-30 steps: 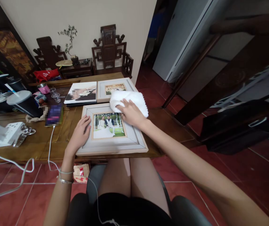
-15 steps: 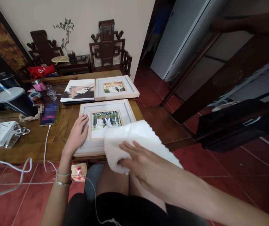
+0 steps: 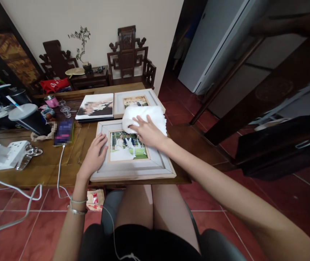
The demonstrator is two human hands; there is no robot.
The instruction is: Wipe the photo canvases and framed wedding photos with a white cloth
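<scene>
fingers of right hand (image 3: 148, 132) flat on white cloth (image 3: 146, 112) atop picture frame (image 3: 133, 170) | left hand (image 3: 96, 154) spread on frame

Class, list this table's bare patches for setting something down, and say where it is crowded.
Bare wood: between white cable and near frame; right of that frame to the table edge. Crowded: left end, with power strip, cups, phone.

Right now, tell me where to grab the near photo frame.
Probably the frame's near rail, from the front: it lies flat with that rail at the table's front edge; the left hand and right hand occupy the left rail and far rail.
</scene>
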